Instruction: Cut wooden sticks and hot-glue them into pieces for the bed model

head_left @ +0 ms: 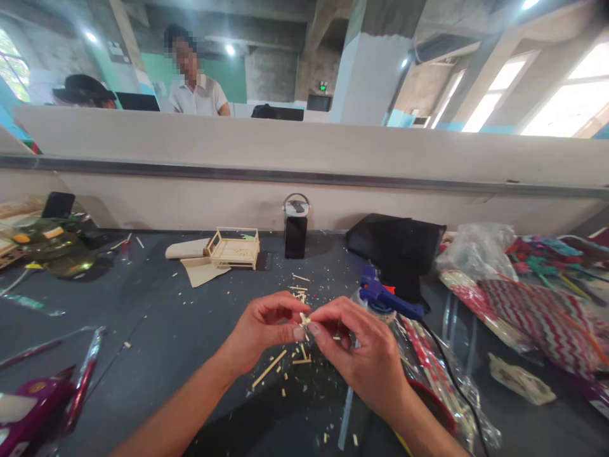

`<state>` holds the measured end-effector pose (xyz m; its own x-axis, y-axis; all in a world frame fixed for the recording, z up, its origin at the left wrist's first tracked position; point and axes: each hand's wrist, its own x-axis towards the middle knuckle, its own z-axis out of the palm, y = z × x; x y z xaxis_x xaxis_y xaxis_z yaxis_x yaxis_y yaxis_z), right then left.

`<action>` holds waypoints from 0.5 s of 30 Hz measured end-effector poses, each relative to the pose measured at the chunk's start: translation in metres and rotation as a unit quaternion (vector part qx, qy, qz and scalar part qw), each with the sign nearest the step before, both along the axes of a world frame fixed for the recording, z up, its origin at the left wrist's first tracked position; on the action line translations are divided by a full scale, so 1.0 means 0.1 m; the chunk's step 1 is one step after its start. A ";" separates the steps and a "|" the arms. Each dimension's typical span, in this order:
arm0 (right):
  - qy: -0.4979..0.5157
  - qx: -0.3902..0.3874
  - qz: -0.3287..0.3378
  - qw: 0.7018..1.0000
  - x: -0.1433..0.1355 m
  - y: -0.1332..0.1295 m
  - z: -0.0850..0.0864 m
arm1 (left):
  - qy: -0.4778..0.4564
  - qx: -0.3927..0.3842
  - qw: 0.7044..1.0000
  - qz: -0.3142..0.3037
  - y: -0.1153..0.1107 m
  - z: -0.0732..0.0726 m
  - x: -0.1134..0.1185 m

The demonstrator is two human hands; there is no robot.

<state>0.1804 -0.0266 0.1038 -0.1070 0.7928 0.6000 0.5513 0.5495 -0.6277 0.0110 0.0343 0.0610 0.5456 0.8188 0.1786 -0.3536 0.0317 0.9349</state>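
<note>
Above table [157,330], hands [259,330] [361,349] pinching wood piece [305,319]

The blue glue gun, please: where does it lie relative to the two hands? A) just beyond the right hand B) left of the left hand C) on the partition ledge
A: the blue glue gun lies on the table just beyond the right hand, away from the left hand.

Bright daylight pours through the tall windows [566,101] at two o'clock, blown out to white glare. Round ceiling lamps [230,49] at twelve o'clock add small hot spots. The dark grey worktop [157,330] is evenly lit, with soft shadows beneath the forearms. Wide-angle distortion bends the edges; the far background is slightly soft.
</note>
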 end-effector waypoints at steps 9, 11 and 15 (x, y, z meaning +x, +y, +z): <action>-0.041 -0.017 0.002 0.999 -0.01 -0.01 -0.03 | 0.031 0.046 0.998 0.012 0.00 0.04 -0.01; -0.047 -0.021 0.004 0.999 -0.01 -0.02 -0.01 | 0.030 0.032 0.999 0.008 0.00 0.04 0.00; -0.063 -0.019 -0.049 0.997 0.17 -0.02 0.08 | 0.000 -0.026 0.999 0.020 0.03 0.02 -0.01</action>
